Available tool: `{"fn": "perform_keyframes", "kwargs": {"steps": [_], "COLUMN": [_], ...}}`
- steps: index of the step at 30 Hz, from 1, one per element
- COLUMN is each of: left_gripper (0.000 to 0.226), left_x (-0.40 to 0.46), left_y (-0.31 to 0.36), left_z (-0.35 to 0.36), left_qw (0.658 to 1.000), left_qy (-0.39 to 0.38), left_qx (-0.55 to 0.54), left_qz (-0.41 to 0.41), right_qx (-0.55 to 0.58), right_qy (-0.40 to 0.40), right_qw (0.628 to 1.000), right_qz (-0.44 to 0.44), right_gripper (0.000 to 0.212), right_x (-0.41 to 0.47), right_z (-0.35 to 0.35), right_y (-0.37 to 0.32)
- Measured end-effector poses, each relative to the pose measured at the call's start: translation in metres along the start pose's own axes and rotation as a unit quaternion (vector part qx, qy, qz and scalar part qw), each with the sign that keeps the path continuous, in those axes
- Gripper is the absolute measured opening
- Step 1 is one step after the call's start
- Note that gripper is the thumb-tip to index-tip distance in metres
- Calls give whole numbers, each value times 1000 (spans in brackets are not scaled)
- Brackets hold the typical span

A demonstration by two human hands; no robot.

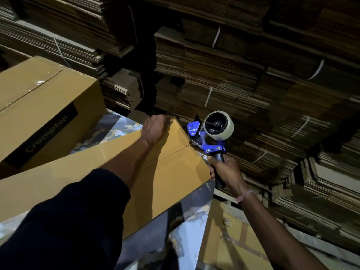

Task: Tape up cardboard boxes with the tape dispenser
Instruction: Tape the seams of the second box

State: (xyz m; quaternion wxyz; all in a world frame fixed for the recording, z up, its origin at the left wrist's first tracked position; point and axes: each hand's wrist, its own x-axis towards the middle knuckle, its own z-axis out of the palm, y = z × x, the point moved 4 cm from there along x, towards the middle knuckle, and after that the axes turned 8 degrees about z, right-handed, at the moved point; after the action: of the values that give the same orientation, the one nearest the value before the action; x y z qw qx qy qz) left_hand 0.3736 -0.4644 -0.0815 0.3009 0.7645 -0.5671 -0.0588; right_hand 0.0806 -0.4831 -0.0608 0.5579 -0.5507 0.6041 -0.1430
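At 3 o'clock of our box, right hand grips dispenser at the untaped seam's end; left hand clutches the far corner; neighbouring box already taped.

Dim stacks of flattened cardboard

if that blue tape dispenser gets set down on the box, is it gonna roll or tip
The blue tape dispenser with its clear tape roll would probably tip rather than roll: the bulky roll sits high above a narrow black handle, gripped by the right hand. The flat frame likely blocks rolling. The brown cardboard box looks tilted, steadied by the left hand, so the dispenser might slide.
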Motion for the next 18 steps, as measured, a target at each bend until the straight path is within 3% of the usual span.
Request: {"fn": "perform_keyframes", "kwargs": {"steps": [18], "left_gripper": [32], "left_x": [0], "left_y": [0], "left_z": [3], "left_qw": [1000], "left_qy": [-6], "left_qx": [13], "left_qz": [-7], "right_qx": [-23], "right_qy": [24], "right_qw": [999], "right_qz": [-28], "right_gripper": [25], "right_x": [-42], "right_z": [-44], "right_y": [52]}}
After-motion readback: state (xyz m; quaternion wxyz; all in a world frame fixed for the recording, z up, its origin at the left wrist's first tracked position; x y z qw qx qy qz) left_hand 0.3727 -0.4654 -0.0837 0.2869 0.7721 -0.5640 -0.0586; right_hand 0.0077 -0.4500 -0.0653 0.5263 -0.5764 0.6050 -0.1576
